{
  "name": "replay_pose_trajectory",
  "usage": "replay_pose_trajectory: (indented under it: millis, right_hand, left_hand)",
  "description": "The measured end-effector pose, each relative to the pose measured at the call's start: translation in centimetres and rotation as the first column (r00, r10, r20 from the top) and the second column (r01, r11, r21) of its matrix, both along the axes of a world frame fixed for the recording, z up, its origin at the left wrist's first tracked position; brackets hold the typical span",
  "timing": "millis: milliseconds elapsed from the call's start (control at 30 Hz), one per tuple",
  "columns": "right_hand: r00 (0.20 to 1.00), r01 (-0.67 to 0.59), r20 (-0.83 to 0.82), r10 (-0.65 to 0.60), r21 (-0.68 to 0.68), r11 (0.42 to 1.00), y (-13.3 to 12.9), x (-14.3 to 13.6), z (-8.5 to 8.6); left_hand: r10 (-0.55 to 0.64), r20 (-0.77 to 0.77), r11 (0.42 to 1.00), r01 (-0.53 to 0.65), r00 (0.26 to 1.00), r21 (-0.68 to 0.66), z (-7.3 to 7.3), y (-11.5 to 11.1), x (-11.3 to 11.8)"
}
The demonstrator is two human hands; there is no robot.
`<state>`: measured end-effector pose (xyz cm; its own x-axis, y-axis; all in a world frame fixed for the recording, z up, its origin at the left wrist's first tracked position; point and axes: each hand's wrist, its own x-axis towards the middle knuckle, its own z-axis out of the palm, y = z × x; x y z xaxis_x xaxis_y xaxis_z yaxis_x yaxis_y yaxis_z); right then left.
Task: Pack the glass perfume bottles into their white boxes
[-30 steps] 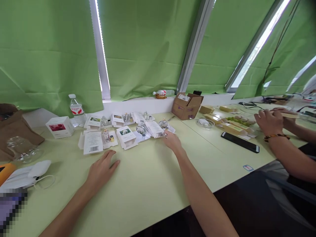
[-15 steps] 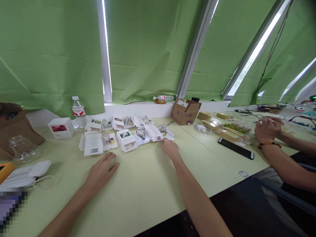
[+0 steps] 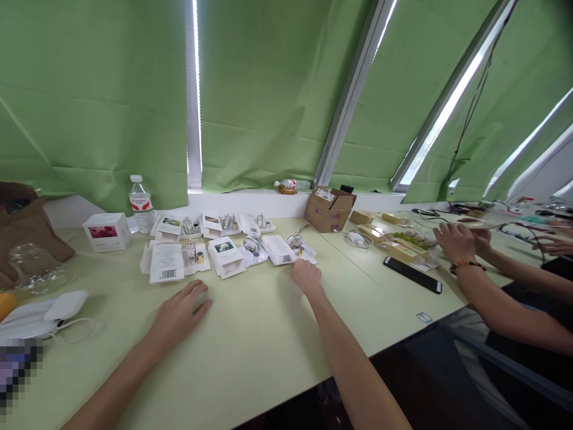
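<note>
My left hand (image 3: 181,310) lies on the table with its fingers stretched out, just in front of an opened white box (image 3: 167,263) with a barcode. A small glass perfume bottle (image 3: 191,252) and a gold-coloured cap (image 3: 199,257) lie in that box's tray. My right hand (image 3: 307,275) is curled closed at the front edge of another white box (image 3: 278,249); nothing shows in it. Beyond it sits a round glass bottle (image 3: 295,240). Between my hands is a white box with a flower picture (image 3: 225,255), with a round glass bottle (image 3: 252,243) beside it.
More opened boxes (image 3: 210,224) with bottles form a back row. A closed white box (image 3: 106,232) and water bottle (image 3: 141,205) stand left. Rightward are a cardboard carton (image 3: 329,209), coiled cable (image 3: 358,240), black phone (image 3: 412,275) and a co-worker's hand (image 3: 456,243).
My right hand has drawn back slightly from the box's edge, its fingers now more curled. My left hand has stayed in place. The view has turned slightly rightward.
</note>
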<state>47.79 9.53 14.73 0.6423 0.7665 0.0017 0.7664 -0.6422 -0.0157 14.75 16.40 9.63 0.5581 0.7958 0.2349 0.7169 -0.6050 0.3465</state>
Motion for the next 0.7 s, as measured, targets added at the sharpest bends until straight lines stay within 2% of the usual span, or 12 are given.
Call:
replay_pose_trajectory:
  millis: [167,400,700]
  right_hand:
    - [1.0,0.018,0.012,-0.017,-0.026,1.0,-1.9,0.6,-0.6]
    - [0.999,0.011,0.049,-0.009,-0.038,0.999,-6.3,0.2,-1.6]
    - [0.997,-0.041,0.062,0.045,-0.069,0.997,-12.7,-2.7,-1.8]
  left_hand:
    - [-0.02,0.003,0.999,0.019,1.0,0.026,-0.1,0.1,-0.1]
    - [-0.023,-0.037,0.999,0.024,0.999,0.036,-0.3,0.1,-0.1]
    - [-0.02,-0.024,0.999,0.021,0.999,0.028,-0.1,0.0,-0.1]
